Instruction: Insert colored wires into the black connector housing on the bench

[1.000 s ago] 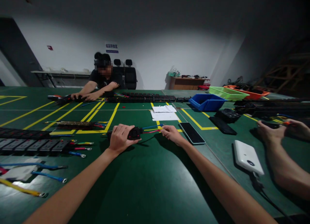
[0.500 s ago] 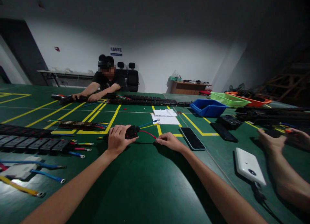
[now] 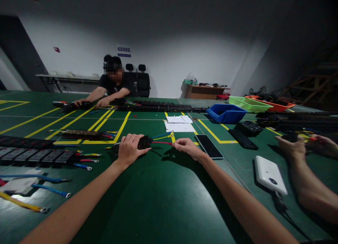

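Observation:
My left hand (image 3: 130,149) is closed around a small black socket module (image 3: 144,142) held just above the green table (image 3: 163,198). Red, blue and yellow wires come out of the module's right side. My right hand (image 3: 187,147) pinches the red wire (image 3: 162,143) and holds it nearly straight between the hands. The blue wire (image 3: 160,135) and yellow wire (image 3: 165,136) trail loose toward the far side.
Rows of black socket modules (image 3: 34,155) with coloured wires lie at left. A dark phone (image 3: 209,146) lies right of my right hand; a white power bank (image 3: 269,174) further right. Another person's hands (image 3: 293,147) work at right; a second person (image 3: 112,83) sits opposite. Blue bin (image 3: 226,113), papers (image 3: 179,123).
My right hand went from the bundle of wires to pinching the red wire alone and has pulled it taut and slightly up. The left hand keeps the module.

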Demonstrator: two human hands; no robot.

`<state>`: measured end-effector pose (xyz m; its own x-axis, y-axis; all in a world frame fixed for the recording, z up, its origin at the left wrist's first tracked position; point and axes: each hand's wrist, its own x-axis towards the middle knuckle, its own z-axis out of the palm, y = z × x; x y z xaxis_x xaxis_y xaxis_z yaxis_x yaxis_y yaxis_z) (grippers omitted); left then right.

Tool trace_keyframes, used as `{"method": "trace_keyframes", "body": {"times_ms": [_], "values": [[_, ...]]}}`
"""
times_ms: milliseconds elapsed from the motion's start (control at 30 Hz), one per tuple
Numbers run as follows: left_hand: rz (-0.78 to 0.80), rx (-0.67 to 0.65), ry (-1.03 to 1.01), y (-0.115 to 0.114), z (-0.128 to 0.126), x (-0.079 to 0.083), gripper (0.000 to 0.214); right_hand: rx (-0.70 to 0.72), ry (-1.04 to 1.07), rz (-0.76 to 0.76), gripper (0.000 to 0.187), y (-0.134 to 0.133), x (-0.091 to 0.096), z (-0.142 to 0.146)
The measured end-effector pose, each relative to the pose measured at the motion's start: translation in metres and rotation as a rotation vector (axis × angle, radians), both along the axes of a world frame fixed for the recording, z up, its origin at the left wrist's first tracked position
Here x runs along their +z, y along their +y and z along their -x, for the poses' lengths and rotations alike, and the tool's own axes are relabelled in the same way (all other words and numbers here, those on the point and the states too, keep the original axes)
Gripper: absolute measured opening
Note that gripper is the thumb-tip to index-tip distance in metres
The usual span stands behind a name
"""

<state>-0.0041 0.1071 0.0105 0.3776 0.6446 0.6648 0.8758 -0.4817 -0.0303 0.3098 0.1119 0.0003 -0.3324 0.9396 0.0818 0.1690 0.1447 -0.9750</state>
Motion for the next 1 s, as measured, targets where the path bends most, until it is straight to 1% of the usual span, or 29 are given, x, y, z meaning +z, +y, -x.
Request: {"method": "trace_keyframes", "body": {"times_ms": [133, 267, 400, 500, 567, 667, 800, 1000], "values": [[0.019, -0.013, 0.044, 0.0, -0.001, 0.001, 0.058, -0.006, 0.012, 0.001, 0.048, -0.001, 0.002, 0.001], [0.04, -0.008, 0.071, 0.0, -0.002, 0.001, 0.059, -0.019, 0.035, 0.012, 0.049, 0.002, -0.003, -0.001], [0.035, -0.011, 0.066, 0.0, -0.002, 0.001, 0.059, -0.106, 0.035, 0.056, 0.045, 0.006, -0.008, 0.003], [0.028, -0.026, 0.064, 0.0, -0.001, 0.0, 0.058, -0.178, 0.028, 0.083, 0.037, 0.007, -0.009, 0.007], [0.021, -0.042, 0.058, 0.0, 0.0, 0.0, 0.058, -0.197, 0.021, 0.091, 0.033, 0.008, -0.009, 0.008], [0.01, -0.072, 0.045, 0.0, 0.0, 0.0, 0.059, -0.199, 0.02, 0.101, 0.031, 0.008, -0.009, 0.008], [0.011, -0.097, 0.05, 0.0, 0.0, 0.0, 0.059, -0.193, 0.037, 0.083, 0.034, 0.009, -0.011, 0.008], [0.01, -0.059, 0.061, 0.0, 0.0, 0.0, 0.06, -0.179, 0.099, 0.09, 0.036, 0.009, -0.011, 0.006]]}}
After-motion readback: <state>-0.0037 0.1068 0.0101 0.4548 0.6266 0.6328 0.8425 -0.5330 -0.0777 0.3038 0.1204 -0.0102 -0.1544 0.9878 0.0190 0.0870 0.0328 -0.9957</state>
